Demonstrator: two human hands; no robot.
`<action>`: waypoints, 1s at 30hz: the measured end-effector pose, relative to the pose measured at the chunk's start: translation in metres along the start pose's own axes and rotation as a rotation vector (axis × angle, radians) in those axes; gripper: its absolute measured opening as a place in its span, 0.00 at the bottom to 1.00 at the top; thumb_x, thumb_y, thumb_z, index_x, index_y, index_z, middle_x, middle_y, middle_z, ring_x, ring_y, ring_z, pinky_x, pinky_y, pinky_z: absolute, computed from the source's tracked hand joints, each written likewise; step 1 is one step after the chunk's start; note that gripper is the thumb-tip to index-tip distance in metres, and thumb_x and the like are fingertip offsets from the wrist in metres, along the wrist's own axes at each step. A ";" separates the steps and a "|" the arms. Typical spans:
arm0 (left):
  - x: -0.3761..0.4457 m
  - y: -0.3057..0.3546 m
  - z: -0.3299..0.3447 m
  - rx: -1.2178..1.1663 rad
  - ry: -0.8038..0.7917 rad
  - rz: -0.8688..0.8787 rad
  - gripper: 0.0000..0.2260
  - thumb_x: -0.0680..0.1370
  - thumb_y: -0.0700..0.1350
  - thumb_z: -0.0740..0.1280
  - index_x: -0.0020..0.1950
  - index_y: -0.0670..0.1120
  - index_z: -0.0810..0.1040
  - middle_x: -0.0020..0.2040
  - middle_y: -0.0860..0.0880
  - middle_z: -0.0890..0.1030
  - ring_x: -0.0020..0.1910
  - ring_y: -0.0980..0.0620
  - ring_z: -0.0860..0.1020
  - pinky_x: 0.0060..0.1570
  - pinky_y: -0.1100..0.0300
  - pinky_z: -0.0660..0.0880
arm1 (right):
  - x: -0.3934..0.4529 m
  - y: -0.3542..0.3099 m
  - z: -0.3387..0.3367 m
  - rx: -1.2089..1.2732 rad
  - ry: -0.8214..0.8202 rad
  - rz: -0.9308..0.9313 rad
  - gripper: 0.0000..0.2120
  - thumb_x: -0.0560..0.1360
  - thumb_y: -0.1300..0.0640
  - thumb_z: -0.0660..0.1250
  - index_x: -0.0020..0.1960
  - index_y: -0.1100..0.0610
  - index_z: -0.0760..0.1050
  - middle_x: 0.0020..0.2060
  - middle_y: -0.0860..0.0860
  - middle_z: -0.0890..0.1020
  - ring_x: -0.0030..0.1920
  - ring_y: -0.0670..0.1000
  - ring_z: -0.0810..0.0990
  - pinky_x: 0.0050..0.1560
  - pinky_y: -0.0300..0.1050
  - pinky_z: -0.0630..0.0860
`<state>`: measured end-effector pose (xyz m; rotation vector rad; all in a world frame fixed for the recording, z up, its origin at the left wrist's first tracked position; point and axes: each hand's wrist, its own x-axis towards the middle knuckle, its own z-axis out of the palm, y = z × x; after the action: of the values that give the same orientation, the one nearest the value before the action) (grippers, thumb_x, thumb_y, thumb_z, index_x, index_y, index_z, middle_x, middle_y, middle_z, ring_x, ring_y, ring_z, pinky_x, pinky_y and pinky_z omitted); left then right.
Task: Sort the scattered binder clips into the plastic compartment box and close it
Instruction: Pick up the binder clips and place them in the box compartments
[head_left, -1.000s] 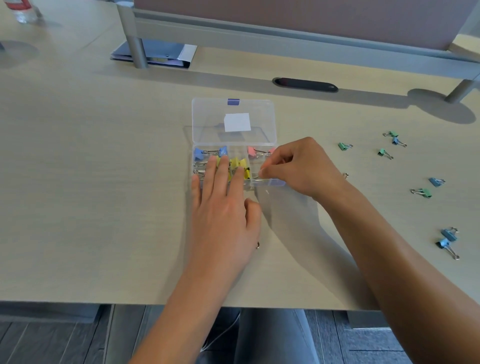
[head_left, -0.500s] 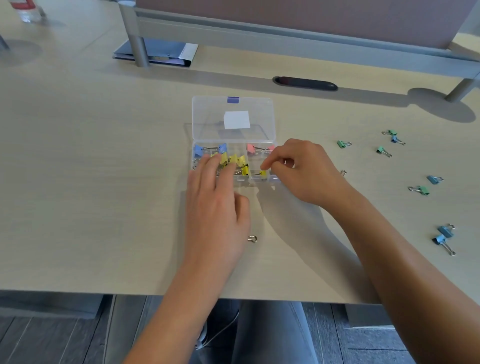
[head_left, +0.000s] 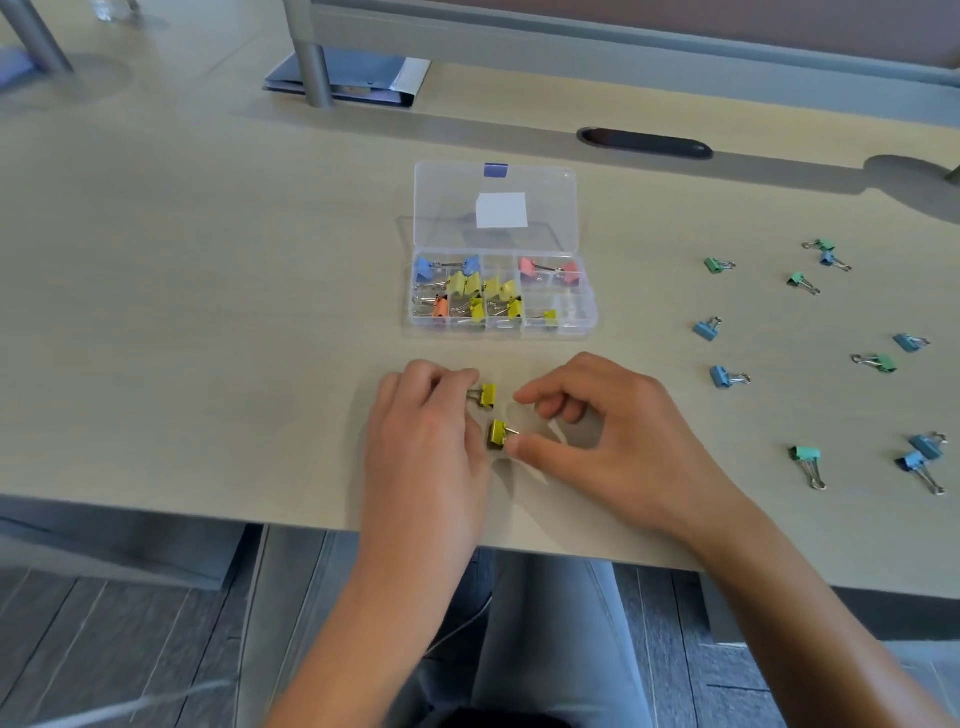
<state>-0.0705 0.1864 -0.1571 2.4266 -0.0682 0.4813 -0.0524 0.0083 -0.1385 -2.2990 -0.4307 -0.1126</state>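
Left hand (head_left: 421, 441) pinching wire handles of upper yellow binder clip (head_left: 487, 396); right hand (head_left: 597, 431) curled, thumb touching lower yellow clip (head_left: 498, 434), near open compartment box (head_left: 501, 325). Likely light, stiff, springy; best gripped by painted body.

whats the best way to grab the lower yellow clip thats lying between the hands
Pinch the lower yellow clip across its folded yellow body, coming from above. It lies flat on the desk with only a short wire stub poking out on its right, which offers little to hold. The right hand has its thumb already beside the clip, so it is probably better placed than the left hand.
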 end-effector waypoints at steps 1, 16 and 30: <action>0.000 0.000 0.000 0.009 -0.009 0.005 0.16 0.75 0.36 0.63 0.62 0.43 0.82 0.52 0.49 0.77 0.53 0.48 0.73 0.52 0.50 0.76 | -0.001 -0.001 0.003 0.003 0.024 0.011 0.13 0.69 0.43 0.79 0.53 0.44 0.84 0.42 0.42 0.80 0.46 0.47 0.80 0.49 0.45 0.77; 0.000 0.001 -0.003 0.087 -0.019 0.016 0.13 0.77 0.39 0.67 0.60 0.48 0.82 0.50 0.51 0.76 0.49 0.48 0.72 0.50 0.48 0.73 | -0.002 -0.005 -0.002 0.098 -0.019 0.121 0.07 0.70 0.56 0.79 0.42 0.48 0.82 0.41 0.44 0.81 0.45 0.48 0.78 0.49 0.42 0.75; 0.006 0.006 -0.001 0.111 -0.065 0.018 0.07 0.74 0.44 0.73 0.50 0.50 0.79 0.46 0.53 0.76 0.47 0.46 0.74 0.47 0.46 0.73 | 0.017 0.010 -0.028 0.324 0.193 0.241 0.09 0.76 0.64 0.74 0.51 0.52 0.85 0.38 0.52 0.83 0.34 0.48 0.79 0.41 0.43 0.77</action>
<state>-0.0666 0.1826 -0.1511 2.5529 -0.0938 0.4246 -0.0319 -0.0138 -0.1224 -1.9797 -0.0644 -0.1325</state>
